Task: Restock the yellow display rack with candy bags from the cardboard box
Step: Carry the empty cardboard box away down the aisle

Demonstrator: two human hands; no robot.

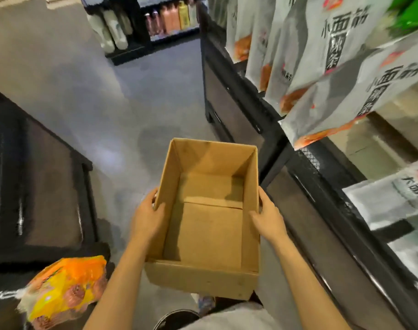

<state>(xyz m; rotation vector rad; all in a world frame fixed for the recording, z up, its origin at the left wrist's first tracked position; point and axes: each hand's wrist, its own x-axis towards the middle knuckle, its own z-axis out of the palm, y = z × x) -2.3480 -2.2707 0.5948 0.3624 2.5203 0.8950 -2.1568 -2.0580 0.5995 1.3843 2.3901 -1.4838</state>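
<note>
In the head view, the cardboard box (250, 186) is held out in front of the body, above the grey floor (96, 103) of a shop aisle. It is gripped by both hands: the left hand (147, 216) is clamped on the left wall and the right hand (268, 216) on the right wall, each with the thumb hooked over the rim and inside. The box is seen to be empty, only its bare bottom flaps showing.

An orange-and-yellow bag (65, 289) is seen at the lower left, beside a dark cabinet; whether it is one of the candy bags cannot be told. Grey snack bags (322, 67) are hung on the shelving to the right. No yellow display rack is seen.

With nothing left in the box, the unloading is judged to be finished or nearly so; how full the rack is cannot be checked.
</note>
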